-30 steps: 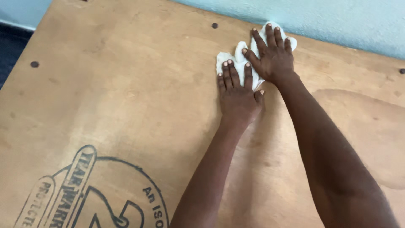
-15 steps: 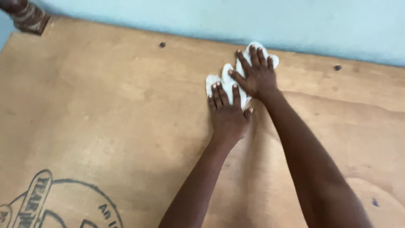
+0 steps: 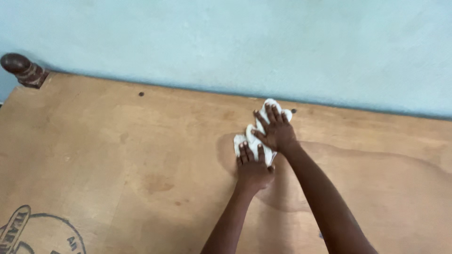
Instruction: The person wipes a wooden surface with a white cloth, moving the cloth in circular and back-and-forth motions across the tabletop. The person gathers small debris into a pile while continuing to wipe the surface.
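- White cloth (image 3: 254,141): a small, crumpled rag, bunched into soft folds and lying flat on the plywood board (image 3: 117,164). Only parts of it show: a lobe past the tips of the right hand's fingers, a strip between the two hands, and a corner just left of the left hand's fingers.
- Where it lies: close to the board's far edge, just short of the pale blue wall (image 3: 235,42), under both sets of fingers.
- Right hand (image 3: 278,134): palm down on the far part of the cloth. Its fingers (image 3: 273,115) are stretched out and slightly fanned, with small gaps between them, pressing the cloth onto the board rather than gripping it. The thumb points off to the left, lying on the cloth.
- Left hand (image 3: 252,167): palm down just behind the right one, nearer the person. Its fingers (image 3: 247,153) lie straight and close together, tips resting on the near edge of the cloth; the heel of the hand sits on bare wood. Nothing is pinched.
- Beside the fingers: a dark screw head (image 3: 294,111) sits just right of the right fingertips, a darker damp-looking patch (image 3: 367,155) of wood spreads to the right of both hands and behind them, and a turned wooden post (image 3: 21,69) stands far off to the left at the board's corner.
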